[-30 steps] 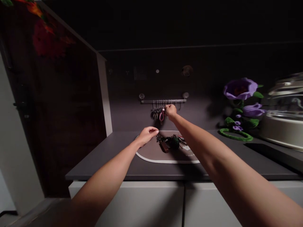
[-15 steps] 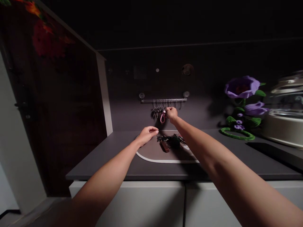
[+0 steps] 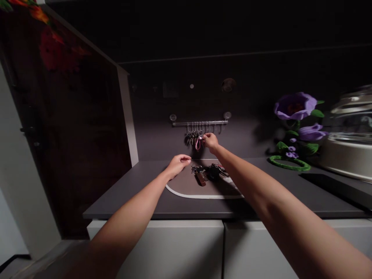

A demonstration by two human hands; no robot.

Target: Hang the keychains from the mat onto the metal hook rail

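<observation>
My right hand (image 3: 210,141) is closed at the hanging rail, its fingertips pinching at a key ring with a pink strap (image 3: 198,143). The fingers partly hide where they grip it. Just left of that strap, several keys (image 3: 191,137) hang from hooks on the clear rail (image 3: 200,123). My left hand (image 3: 178,164) hovers low over the left side of the mat (image 3: 186,190), holding nothing, thumb and fingers slightly apart. Right of it on the mat lie a bunch of keys with a brown fob (image 3: 200,178) and more keys with a round black fob (image 3: 214,172).
Purple artificial flowers (image 3: 295,106) with a green ring base stand on the counter (image 3: 124,193) at right. Beyond them is a cream appliance with a clear top (image 3: 348,155), a flat black object (image 3: 328,190) before it. A dark door (image 3: 87,155) is at left.
The view has shifted slightly. My right hand has drawn a little down from the hook, and the metal ring above the pink strap now shows. My left hand stays nearly in place.
</observation>
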